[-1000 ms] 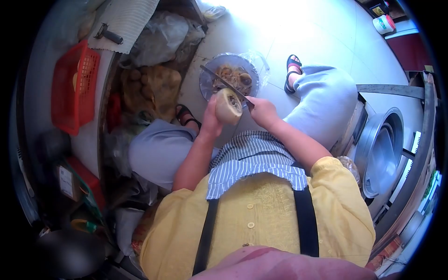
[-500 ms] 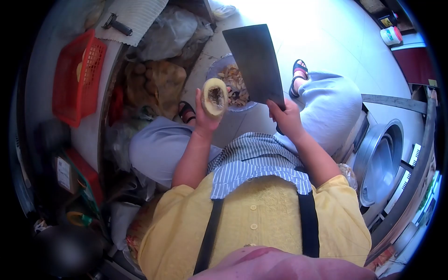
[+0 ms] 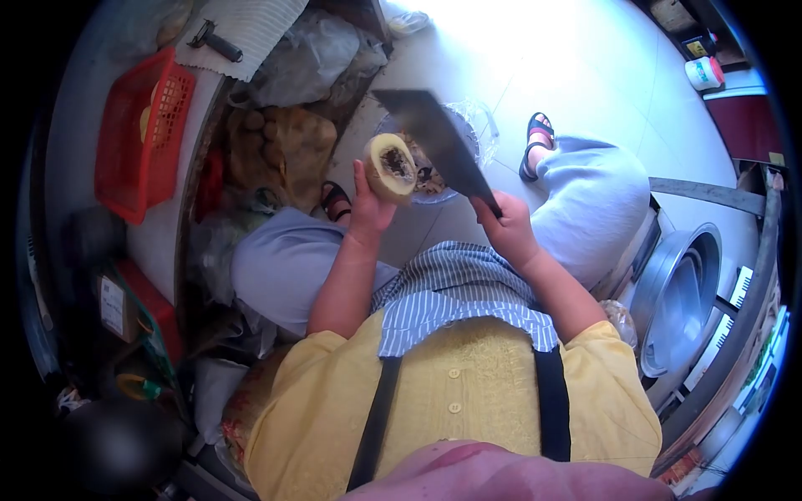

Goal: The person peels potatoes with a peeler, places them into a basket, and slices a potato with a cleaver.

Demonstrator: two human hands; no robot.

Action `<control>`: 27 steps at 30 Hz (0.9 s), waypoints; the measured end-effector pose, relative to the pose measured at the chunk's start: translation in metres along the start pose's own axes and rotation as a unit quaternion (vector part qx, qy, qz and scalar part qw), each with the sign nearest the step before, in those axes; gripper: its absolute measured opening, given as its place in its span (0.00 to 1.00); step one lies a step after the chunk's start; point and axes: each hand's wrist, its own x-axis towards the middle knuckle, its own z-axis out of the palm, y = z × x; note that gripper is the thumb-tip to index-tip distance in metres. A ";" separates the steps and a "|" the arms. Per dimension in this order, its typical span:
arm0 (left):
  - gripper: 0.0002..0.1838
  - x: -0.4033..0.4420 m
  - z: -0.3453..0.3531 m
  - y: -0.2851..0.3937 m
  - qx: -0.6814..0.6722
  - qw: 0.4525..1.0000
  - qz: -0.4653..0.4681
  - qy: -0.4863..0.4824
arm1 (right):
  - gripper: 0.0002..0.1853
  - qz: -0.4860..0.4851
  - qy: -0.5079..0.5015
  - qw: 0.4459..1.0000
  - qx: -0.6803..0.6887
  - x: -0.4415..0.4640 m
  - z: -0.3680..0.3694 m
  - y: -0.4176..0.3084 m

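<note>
My left hand (image 3: 372,210) holds up what looks like a large cut potato (image 3: 391,189), its pale cut face turned upward. A dark, rough hollow shows in the middle of that face. My right hand (image 3: 510,232) is closed on the handle end of a wide, dark cleaver (image 3: 444,140). The blade slants up and to the left, its side near the potato; whether they touch I cannot tell. Below both, on the floor, stands a basin lined with clear plastic (image 3: 484,134). It holds peelings and scraps (image 3: 430,180), partly hidden by the blade.
At left, a red plastic basket (image 3: 134,184) with pale pieces sits on a ledge. A peeler (image 3: 220,47) lies on a white cloth above it. A brown sack (image 3: 307,142) with round, potato-like lumps is below the ledge. Metal basins (image 3: 708,259) stand at the right.
The cleaver has come down and tilted further left, closer to the potato. My right hand has dropped slightly. The potato has shifted a little right and tipped.
</note>
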 end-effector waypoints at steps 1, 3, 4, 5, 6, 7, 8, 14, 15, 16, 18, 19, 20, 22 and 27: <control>0.38 0.000 -0.005 -0.002 -0.001 1.000 0.000 0.000 | 0.06 -0.073 0.013 0.997 -0.029 0.001 -0.001 -0.005; 0.37 0.000 -0.010 -0.002 -0.024 0.999 -0.017 -0.038 | 0.10 -0.140 0.002 0.988 -0.066 0.002 -0.003 -0.015; 0.37 -0.002 -0.012 -0.003 -0.024 0.999 -0.017 -0.038 | 0.16 -0.205 -0.009 0.973 -0.103 0.002 -0.003 -0.018; 0.39 -0.007 0.002 0.002 0.004 0.998 -0.046 0.039 | 0.22 -0.229 -0.015 0.965 -0.127 0.002 0.000 -0.018; 0.41 -0.009 0.014 0.005 0.033 0.990 -0.074 0.114 | 0.22 -0.230 -0.015 0.965 -0.128 0.001 0.002 -0.018; 0.45 -0.009 0.019 0.004 0.086 0.981 -0.082 0.152 | 0.22 -0.241 -0.023 0.957 -0.158 0.001 0.004 -0.019; 0.45 -0.007 0.015 0.003 0.085 0.981 -0.081 0.152 | 0.22 -0.253 -0.031 0.949 -0.187 0.001 0.006 -0.018; 0.49 -0.003 -0.001 -0.002 0.076 0.978 -0.138 0.138 | 0.23 -0.273 -0.032 0.944 -0.181 0.004 0.012 -0.021; 0.50 -0.003 0.000 -0.001 0.082 0.976 -0.146 0.141 | 0.23 -0.280 -0.037 0.942 -0.184 0.004 0.012 -0.022; 0.50 -0.002 0.001 -0.001 0.088 0.974 -0.154 0.145 | 0.23 -0.281 -0.036 0.941 -0.185 0.004 0.012 -0.022; 0.47 -0.005 0.023 0.004 0.055 0.971 -0.159 0.170 | 0.24 -0.288 -0.037 0.941 -0.174 0.005 0.015 -0.023; 0.45 -0.007 0.030 0.006 0.022 0.966 -0.165 0.197 | 0.24 -0.289 -0.038 0.941 -0.174 0.005 0.016 -0.024; 0.45 -0.008 0.029 0.005 0.021 0.967 -0.163 0.196 | 0.24 -0.289 -0.034 0.941 -0.173 0.006 0.017 -0.024; 0.44 -0.010 0.024 0.004 0.003 0.968 -0.181 0.176 | 0.24 -0.291 -0.032 0.940 -0.173 0.006 0.019 -0.025; 0.49 -0.017 0.029 0.003 0.070 0.969 -0.159 0.173 | 0.26 -0.284 -0.026 0.939 -0.194 0.006 0.020 -0.030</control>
